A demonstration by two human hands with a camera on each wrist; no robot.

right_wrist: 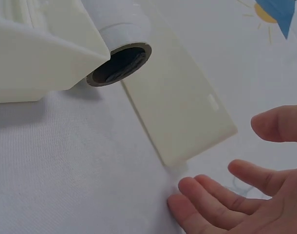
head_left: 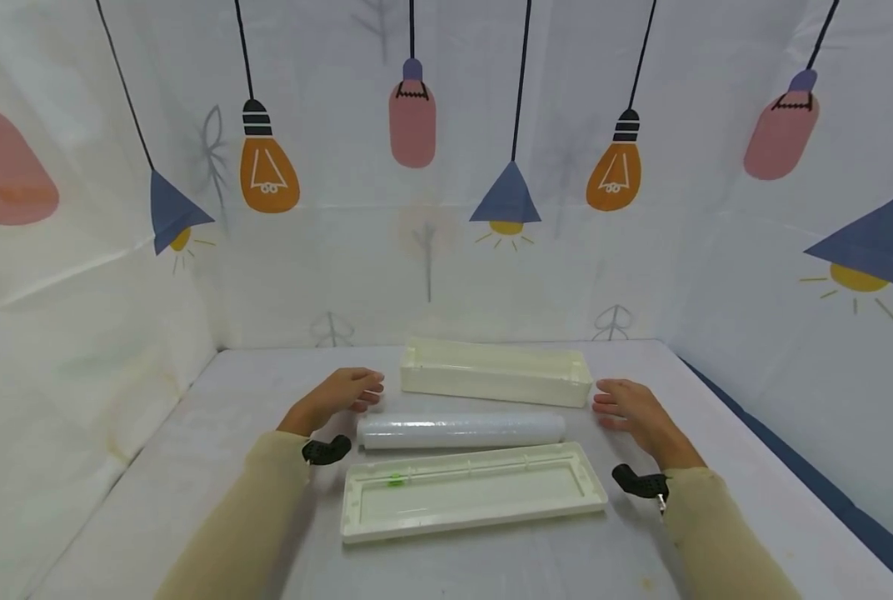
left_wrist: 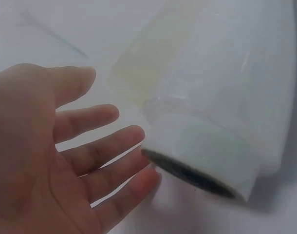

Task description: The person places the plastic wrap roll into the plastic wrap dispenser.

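A roll of clear plastic wrap [head_left: 461,431] lies across the table between a long cream plastic box [head_left: 491,385] behind it and a shallow cream lid [head_left: 484,497] in front. My left hand [head_left: 336,398] hovers off the left end of the roll with fingers spread and nothing held. In the left wrist view those fingertips come right up to the roll's [left_wrist: 207,131] dark hollow end. On the other side my right hand [head_left: 636,415], fingers loosely extended, is beside the right end of the box. The right wrist view has its fingertips close to the box's [right_wrist: 182,107] corner.
Along the lid's back edge runs a rail with a small green slider [head_left: 396,480]. Black devices sit at both wrists. A white table [head_left: 192,517] carries everything, enclosed at the back and sides by a white sheet [head_left: 326,267] printed with lamps.
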